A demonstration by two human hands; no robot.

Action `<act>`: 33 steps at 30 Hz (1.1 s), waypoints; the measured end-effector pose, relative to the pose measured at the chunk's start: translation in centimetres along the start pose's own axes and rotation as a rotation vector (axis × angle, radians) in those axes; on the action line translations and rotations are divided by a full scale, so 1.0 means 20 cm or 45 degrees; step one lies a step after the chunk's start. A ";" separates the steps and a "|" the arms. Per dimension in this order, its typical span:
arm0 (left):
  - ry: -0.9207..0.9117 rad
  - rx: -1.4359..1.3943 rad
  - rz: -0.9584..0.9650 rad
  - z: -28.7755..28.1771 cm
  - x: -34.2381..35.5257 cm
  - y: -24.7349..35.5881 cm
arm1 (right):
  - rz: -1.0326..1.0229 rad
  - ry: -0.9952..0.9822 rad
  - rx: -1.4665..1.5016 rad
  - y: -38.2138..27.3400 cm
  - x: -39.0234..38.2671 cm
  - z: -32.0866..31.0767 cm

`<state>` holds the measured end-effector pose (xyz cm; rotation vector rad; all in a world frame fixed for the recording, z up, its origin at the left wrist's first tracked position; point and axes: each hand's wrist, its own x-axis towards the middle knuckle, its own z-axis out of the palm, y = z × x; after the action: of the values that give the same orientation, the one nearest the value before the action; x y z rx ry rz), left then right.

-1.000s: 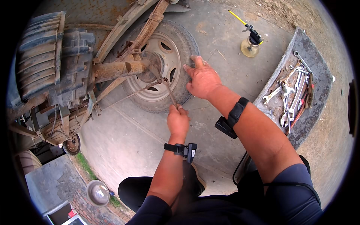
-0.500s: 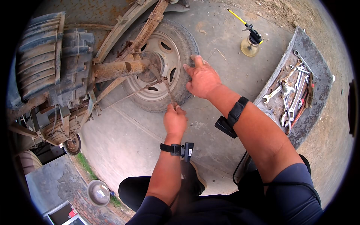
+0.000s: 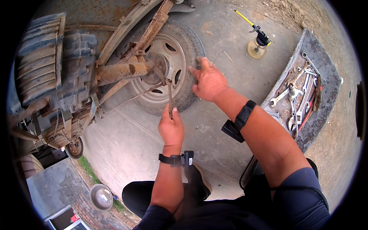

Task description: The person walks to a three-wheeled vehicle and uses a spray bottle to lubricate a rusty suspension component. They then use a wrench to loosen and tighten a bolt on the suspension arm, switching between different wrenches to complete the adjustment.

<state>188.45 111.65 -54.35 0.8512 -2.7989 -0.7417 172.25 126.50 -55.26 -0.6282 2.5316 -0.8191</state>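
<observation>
In my left hand [image 3: 171, 128] is the lower end of a slim, rusty wrench [image 3: 170, 97], my fingers closed round it. Its upper end meets a small bolt joint by the end of a rusty lever [image 3: 159, 75] on the axle. Behind the wrench stands a wheel with a pale steel rim [image 3: 178, 57] and a dark tyre [image 3: 191, 40]. My right hand [image 3: 211, 81] rests against the tyre's right edge, its fingers apart and holding nothing. Part of the tyre edge is hidden behind that hand.
A rusty axle tube [image 3: 120, 71] and ribbed housing [image 3: 40, 57] fill the left. A spray bottle with a yellow nozzle [image 3: 257, 48] stands on the concrete at the back right. To the right, a metal tray [image 3: 326, 82] holds several wrenches. A round basin [image 3: 101, 197] lies lower left.
My left hand has moved left, swinging the wrench's lower end from a rightward slant to almost straight toward me. My right hand stays against the tyre.
</observation>
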 end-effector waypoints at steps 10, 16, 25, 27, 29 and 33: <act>0.335 0.263 0.287 -0.20 0.21 0.09 | -0.011 0.044 0.021 0.00 0.01 0.01; 0.571 0.238 0.634 -0.28 0.51 0.18 | -0.020 0.064 0.038 0.00 0.01 0.04; 0.240 0.226 0.549 -0.20 1.11 0.37 | 0.000 0.064 0.005 -0.01 0.02 0.03; 0.198 0.293 0.587 -0.14 1.22 0.39 | 0.005 0.064 0.008 -0.01 0.01 0.02; 0.185 0.363 0.617 -0.10 1.30 0.40 | 0.027 0.048 0.024 -0.03 0.01 0.02; 0.210 0.297 0.620 -0.07 1.36 0.33 | 0.051 -0.004 0.097 -0.07 0.01 0.01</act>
<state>162.85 100.84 -50.51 0.2145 -2.7976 -0.2609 172.55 125.38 -54.55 -0.5520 2.4888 -0.8942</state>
